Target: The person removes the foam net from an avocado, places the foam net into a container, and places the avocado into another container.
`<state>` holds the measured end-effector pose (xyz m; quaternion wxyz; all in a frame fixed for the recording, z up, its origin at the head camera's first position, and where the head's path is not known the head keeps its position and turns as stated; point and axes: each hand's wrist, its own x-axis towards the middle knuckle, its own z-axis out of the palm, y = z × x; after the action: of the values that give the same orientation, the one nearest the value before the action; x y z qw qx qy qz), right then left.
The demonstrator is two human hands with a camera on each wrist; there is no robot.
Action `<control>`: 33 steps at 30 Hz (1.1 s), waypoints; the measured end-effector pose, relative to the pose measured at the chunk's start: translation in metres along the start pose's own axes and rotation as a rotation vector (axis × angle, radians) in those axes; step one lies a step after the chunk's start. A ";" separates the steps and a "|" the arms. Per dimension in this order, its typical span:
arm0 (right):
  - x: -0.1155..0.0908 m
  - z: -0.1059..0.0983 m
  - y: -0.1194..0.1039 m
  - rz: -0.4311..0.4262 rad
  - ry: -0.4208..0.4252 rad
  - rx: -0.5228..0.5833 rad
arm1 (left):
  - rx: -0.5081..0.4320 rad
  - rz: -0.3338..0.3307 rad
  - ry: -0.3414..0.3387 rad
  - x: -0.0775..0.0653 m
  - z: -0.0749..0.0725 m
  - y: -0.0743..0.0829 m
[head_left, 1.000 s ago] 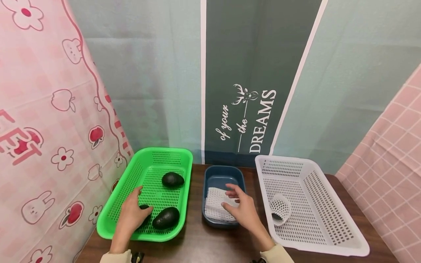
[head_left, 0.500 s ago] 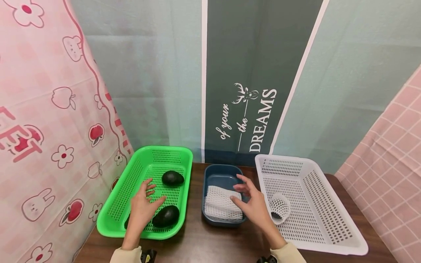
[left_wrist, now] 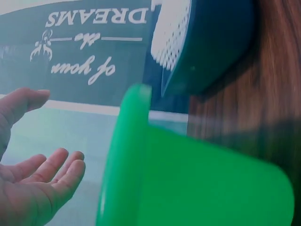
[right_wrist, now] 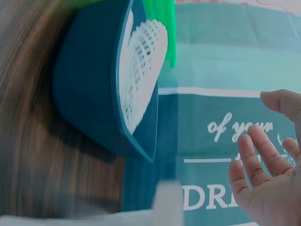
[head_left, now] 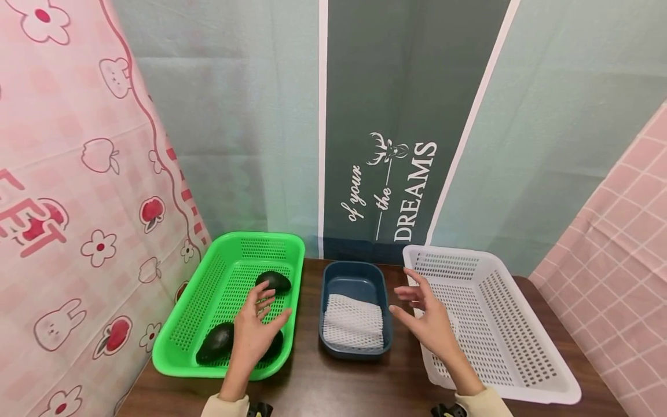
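My left hand (head_left: 254, 324) hovers over the green basket (head_left: 179, 324), fingers spread and holding nothing. Under it are dark avocados: one (head_left: 215, 343) to its left, one (head_left: 274, 346) partly covered by the hand, and one (head_left: 278, 282) beyond the fingertips. Between the hands stands a blue bin (head_left: 352, 286) with white foam net sleeves (head_left: 353, 322) lying flat in it. My right hand (head_left: 431, 324) is over the near-left side of the white basket (head_left: 531, 324), its fingers loosely bent with nothing in them. It hides most of a netted avocado (head_left: 454, 327) there.
All three containers stand in a row on a brown wooden table (head_left: 385, 388). A teal curtain (head_left: 250, 145) with lettering hangs right behind them. Pink patterned cloth (head_left: 68, 231) closes off the left side, and pink checked cloth (head_left: 620, 278) the right.
Both hands have shifted to the right. My left hand has uncovered the near-left avocado; my right hand has gone from above the blue bin to the white basket's edge.
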<state>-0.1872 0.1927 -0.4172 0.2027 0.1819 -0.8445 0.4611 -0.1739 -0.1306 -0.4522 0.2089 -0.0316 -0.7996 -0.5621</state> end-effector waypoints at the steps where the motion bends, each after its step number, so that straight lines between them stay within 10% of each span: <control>1: -0.001 -0.003 0.006 0.011 0.001 -0.009 | -0.013 -0.001 0.002 -0.001 0.002 0.003; 10: -0.006 -0.029 0.033 0.035 0.018 -0.026 | -0.170 0.005 0.027 -0.010 0.016 0.045; 22: -0.009 -0.056 0.008 0.073 0.009 0.035 | -0.221 -0.002 -0.045 -0.019 0.041 0.055; 33: -0.017 -0.080 0.053 0.070 -0.046 0.077 | -0.315 -0.059 -0.084 -0.026 0.063 0.064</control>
<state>-0.1854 0.2897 -0.4240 0.1600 0.1702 -0.8364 0.4958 -0.1504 -0.0450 -0.4226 0.1512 -0.0640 -0.7103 -0.6845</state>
